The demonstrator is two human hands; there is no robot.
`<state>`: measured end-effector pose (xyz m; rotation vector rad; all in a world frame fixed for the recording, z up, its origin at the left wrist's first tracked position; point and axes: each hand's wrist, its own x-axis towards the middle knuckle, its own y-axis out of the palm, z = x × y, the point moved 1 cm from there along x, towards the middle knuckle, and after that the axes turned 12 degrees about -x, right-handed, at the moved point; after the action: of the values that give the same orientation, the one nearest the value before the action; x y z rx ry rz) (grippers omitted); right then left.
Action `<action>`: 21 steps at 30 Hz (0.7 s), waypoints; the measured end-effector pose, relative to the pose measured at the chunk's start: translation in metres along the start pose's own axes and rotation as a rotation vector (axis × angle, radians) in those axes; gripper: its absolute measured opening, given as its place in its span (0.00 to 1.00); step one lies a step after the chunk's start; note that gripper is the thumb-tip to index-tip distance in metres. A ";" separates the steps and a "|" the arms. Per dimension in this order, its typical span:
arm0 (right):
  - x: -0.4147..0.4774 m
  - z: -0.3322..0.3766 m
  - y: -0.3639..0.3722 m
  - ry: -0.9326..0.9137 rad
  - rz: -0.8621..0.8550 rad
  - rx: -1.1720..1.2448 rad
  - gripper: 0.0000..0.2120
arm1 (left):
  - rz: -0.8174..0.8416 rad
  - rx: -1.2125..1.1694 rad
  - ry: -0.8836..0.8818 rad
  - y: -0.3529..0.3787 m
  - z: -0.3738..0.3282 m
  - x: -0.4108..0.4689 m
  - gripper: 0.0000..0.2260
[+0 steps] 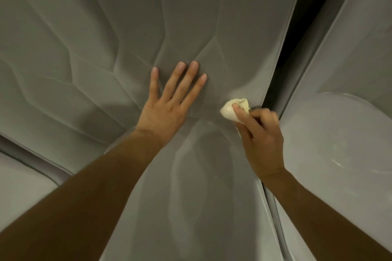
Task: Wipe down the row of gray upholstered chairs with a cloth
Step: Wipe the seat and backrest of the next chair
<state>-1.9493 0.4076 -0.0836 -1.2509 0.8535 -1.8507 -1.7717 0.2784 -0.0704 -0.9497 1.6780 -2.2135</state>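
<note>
A gray upholstered chair (pixel 131 34) fills the head view, its creased backrest above and its seat (pixel 191 197) below. My left hand (pixel 167 108) lies flat on the lower backrest, fingers spread, holding nothing. My right hand (pixel 261 140) is shut on a small cream cloth (pixel 233 108), bunched into a wad. The cloth presses on the lower right of the backrest, close to the chair's right edge, just above the seat crease.
A second gray chair (pixel 339 133) stands on the right, split from the first by a narrow dark gap (pixel 297 44). Part of another gray seat (pixel 19 186) shows at the lower left.
</note>
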 end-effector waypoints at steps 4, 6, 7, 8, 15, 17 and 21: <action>-0.047 -0.026 0.025 0.007 0.184 -0.035 0.22 | 0.039 0.009 -0.014 0.009 -0.003 -0.003 0.58; -0.061 -0.027 0.036 0.045 0.216 -0.051 0.23 | 0.066 0.001 -0.021 0.014 -0.003 -0.009 0.57; -0.063 -0.028 0.040 0.053 0.204 -0.058 0.21 | 0.085 -0.008 -0.022 0.017 -0.005 -0.013 0.57; -0.064 -0.028 0.041 0.056 0.193 -0.065 0.19 | 0.107 -0.018 -0.022 0.020 -0.006 -0.016 0.56; -0.084 -0.026 0.030 0.176 0.344 -0.078 0.14 | 0.408 -0.083 -0.076 0.016 -0.029 -0.042 0.57; -0.086 -0.023 0.022 0.283 0.465 -0.071 0.13 | 0.475 -0.100 -0.092 0.015 -0.035 -0.048 0.58; -0.098 -0.024 0.002 0.524 0.746 0.018 0.15 | 0.648 -0.190 -0.116 0.001 -0.047 -0.045 0.53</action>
<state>-1.9468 0.4929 -0.1373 -0.3185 1.3493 -1.5436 -1.7659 0.3386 -0.0943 -0.4550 1.8286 -1.5701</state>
